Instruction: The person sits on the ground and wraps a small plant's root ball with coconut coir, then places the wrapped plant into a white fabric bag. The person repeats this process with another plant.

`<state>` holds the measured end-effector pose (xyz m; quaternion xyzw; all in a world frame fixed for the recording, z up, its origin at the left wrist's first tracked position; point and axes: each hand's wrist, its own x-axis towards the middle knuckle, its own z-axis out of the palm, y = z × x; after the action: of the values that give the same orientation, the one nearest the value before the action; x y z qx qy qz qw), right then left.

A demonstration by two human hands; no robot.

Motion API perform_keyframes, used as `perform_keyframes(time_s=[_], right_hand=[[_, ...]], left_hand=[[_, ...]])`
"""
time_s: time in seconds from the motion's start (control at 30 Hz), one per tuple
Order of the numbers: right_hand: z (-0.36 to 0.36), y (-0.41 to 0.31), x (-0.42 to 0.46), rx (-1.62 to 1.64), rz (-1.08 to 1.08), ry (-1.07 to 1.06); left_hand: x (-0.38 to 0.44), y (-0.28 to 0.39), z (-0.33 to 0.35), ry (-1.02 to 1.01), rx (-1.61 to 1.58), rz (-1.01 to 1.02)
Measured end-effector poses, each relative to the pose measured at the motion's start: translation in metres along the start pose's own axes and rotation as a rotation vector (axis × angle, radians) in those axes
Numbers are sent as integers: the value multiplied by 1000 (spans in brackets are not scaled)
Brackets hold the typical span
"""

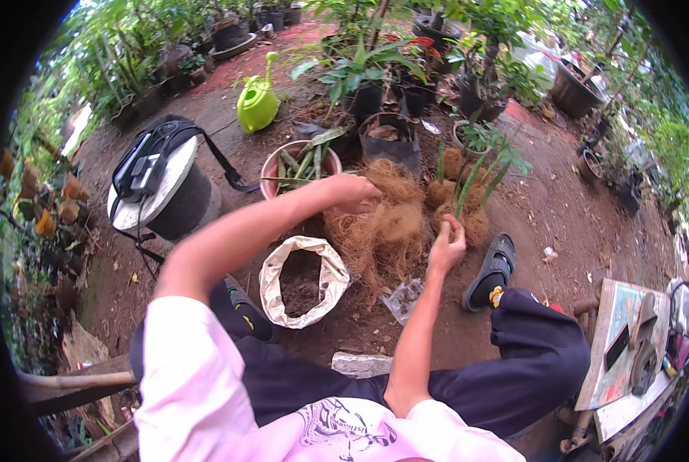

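Note:
My left hand (pixel 356 194) is over the left edge of a loose heap of brown coir fibre (pixel 402 225), fingers curled; whether it holds anything cannot be told. To the right, my right hand (pixel 448 245) has its fingers pinched together at the lower end of a green snake plant leaf (pixel 467 187); whether it grips the leaf is unclear. Several fibre-wrapped balls (pixel 474 225) with upright leaves stand beside it. Cut snake plant leaves lie in a pink-rimmed pot (pixel 269 168) behind my left forearm. Nearer me, a white sack (pixel 270 289) with a rolled rim holds dark soil.
A green watering can (pixel 258 107) stands beyond the pot. At left, a black bag (pixel 148 167) rests on a round white-topped container (pixel 122 211). Clear plastic (pixel 403 300) lies by the fibre. Potted plants line the back. At right, a board (pixel 604 346) bears a phone (pixel 617 346).

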<state>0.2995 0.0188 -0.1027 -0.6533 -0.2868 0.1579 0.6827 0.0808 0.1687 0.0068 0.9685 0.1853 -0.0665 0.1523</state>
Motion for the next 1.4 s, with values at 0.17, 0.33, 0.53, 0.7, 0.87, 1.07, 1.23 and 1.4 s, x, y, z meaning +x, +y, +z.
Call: perform_keyframes(time_s=[0.17,0.33,0.53,0.7,0.87,1.07,1.23,1.4], right_hand=[[57,-31,-62,185,4,-383],[98,-45,-128,60,54,-921],[110,19,-216,-538,-316,-1461],[99,39,-252,-872,-527,-1414],[97,37,-266,-887,-579,-1284],[99,23,-274,-871,-577,-1273],[98,16,-278,-956,-576,-1231],[103,18,-280,-959,-552,-1163]], left_hand=[[-89,9,-13,-268,48,-64],[-152,29,49,-381,-97,-177],[-199,19,125,-673,-257,-150],[-199,8,94,-664,-18,-351],[-202,-2,101,-603,-127,-393],[-201,-13,110,-584,-157,-357],[-187,-11,101,-604,-109,-360],[-189,-9,105,-579,-126,-343]])
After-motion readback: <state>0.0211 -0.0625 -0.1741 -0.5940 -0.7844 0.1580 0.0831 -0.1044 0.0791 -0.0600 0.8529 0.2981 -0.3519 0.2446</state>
